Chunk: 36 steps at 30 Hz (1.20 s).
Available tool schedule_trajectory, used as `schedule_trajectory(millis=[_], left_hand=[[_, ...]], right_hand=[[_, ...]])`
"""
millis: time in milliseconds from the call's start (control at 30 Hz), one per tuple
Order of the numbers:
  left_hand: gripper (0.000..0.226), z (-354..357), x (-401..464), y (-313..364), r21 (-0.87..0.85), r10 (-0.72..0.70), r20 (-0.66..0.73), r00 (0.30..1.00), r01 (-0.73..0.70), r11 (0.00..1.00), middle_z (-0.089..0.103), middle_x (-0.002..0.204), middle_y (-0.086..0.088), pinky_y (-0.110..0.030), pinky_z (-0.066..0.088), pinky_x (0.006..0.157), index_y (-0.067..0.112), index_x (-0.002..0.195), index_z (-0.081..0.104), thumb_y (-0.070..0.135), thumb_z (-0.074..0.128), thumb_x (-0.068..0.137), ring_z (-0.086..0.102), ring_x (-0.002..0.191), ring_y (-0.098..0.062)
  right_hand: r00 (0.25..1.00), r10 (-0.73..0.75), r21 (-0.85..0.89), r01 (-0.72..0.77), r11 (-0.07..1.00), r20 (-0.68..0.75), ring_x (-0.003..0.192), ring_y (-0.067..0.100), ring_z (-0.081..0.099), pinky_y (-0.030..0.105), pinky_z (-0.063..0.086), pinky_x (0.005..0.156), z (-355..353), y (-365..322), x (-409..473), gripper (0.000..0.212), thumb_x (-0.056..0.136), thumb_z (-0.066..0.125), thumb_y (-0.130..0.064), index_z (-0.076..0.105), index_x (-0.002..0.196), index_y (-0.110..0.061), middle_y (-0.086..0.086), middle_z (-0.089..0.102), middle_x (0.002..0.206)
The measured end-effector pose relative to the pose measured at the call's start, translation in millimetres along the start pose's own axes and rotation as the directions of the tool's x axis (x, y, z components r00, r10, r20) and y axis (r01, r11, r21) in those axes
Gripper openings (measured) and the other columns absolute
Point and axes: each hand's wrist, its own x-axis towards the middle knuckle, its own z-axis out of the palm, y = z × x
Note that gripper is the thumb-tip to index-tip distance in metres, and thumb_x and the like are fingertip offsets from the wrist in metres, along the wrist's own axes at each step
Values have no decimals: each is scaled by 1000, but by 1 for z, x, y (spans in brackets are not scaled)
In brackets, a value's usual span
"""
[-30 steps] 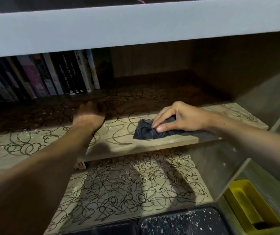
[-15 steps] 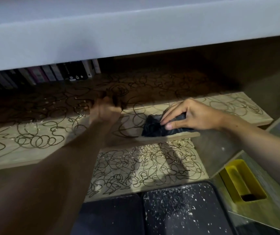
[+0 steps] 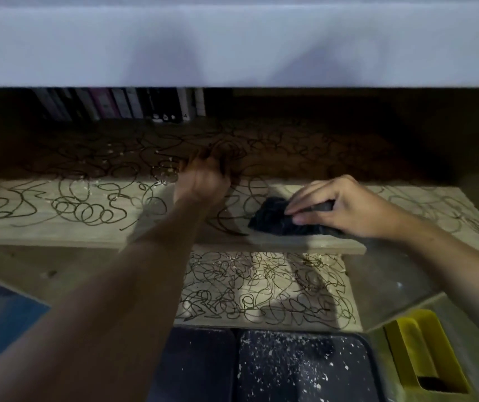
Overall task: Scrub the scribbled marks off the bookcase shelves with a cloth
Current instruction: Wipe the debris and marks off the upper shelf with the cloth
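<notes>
Rightward has slid the cloth [image 3: 278,217], pinned under right hand [image 3: 336,207] on scribbled shelf [image 3: 58,233]; left hand [image 3: 203,178] blurred, grip unclear.

A row of books [image 3: 122,104] stands far left. A yellow tray [image 3: 423,355] lies near right. Dark speckled mats [image 3: 302,369] lie nearest, beside it.

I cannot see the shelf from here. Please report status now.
Right hand presses dark cloth on upper shelf. Left hand blurred, on shelf. Scribbles remain. Nothing blocking.
</notes>
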Motion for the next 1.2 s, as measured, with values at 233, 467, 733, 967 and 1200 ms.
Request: schedule_trajectory(millis=[233,467,733,967,1200], left_hand=[[38,-4,-1,-6,-53,54,12,998,-53,997,53,131,-14,-36,36,100,16,128,53,36,35,101,46,120,-32],[39,-5,1,-10,-75,29,53,998,-25,997,52,130,-12,-36,36,100,17,128,53,39,36,100,46,119,-30],[29,1,20,-23,-282,-13,-50,999,-2,959,66,113,-16,-35,49,87,13,110,67,29,51,93,60,106,-34],[37,17,32,-12,-63,88,-45,995,-90,994,57,123,-24,-44,40,100,9,125,57,30,47,96,50,115,-45],[33,22,33,19,-56,166,-13,986,-166,984,60,118,-21,-43,46,91,18,122,56,33,45,95,56,108,-44]], right_hand=[[996,70,-24,-72,997,-61,101,-1,63,27,50,92,-3,7,-30,24,76,69,-44,74,97,-35,-18,70,102],[989,125,85,-132,988,79,101,0,64,11,46,89,-14,-6,-46,22,72,74,-27,77,93,-25,-18,71,102],[820,360,90,-359,929,-444,93,3,61,3,44,77,-80,48,-18,28,79,72,-31,70,106,-27,-4,69,106],[723,424,-185,-597,780,-546,121,25,53,22,35,91,-71,100,20,34,93,59,-35,66,120,-15,7,61,129],[950,297,-190,-310,932,-91,109,8,61,28,46,97,-18,42,22,40,83,59,-58,63,117,-39,-13,66,118]])
